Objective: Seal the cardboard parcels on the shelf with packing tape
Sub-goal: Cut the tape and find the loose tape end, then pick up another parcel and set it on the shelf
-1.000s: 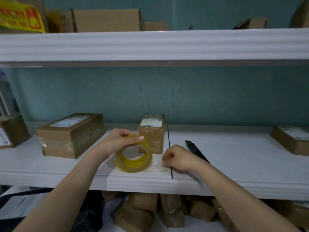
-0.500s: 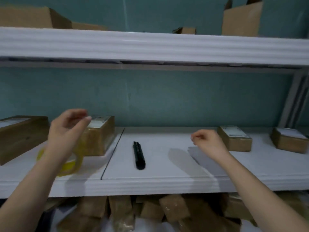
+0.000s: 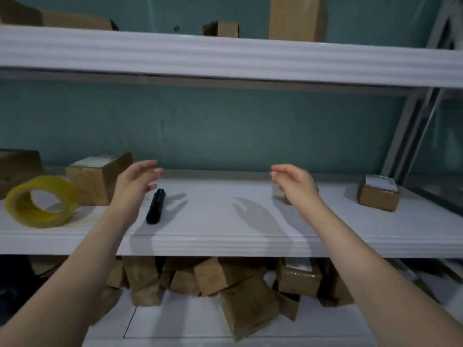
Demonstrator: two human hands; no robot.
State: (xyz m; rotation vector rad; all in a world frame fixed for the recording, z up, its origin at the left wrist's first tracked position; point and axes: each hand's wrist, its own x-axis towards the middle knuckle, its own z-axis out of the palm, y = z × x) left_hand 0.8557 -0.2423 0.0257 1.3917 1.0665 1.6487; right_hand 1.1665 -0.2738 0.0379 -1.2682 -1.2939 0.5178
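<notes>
Both hands hovered empty over the shelf [image 3: 225,221] at mid-frame. The left hand [image 3: 136,182] had its fingers loosely spread above a black tool [image 3: 155,206]. The right hand [image 3: 294,184] was relaxed, partly hiding a small parcel [image 3: 278,194]. The tape [image 3: 41,201] sat at far left, just beside the left parcel [image 3: 99,177]. The right parcel [image 3: 378,194] lay well apart.

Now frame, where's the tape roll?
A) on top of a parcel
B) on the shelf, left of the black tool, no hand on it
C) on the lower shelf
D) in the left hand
B: the tape roll lies on the shelf left of the black tool, while the left hand and right hand are both open and hold nothing.
</notes>
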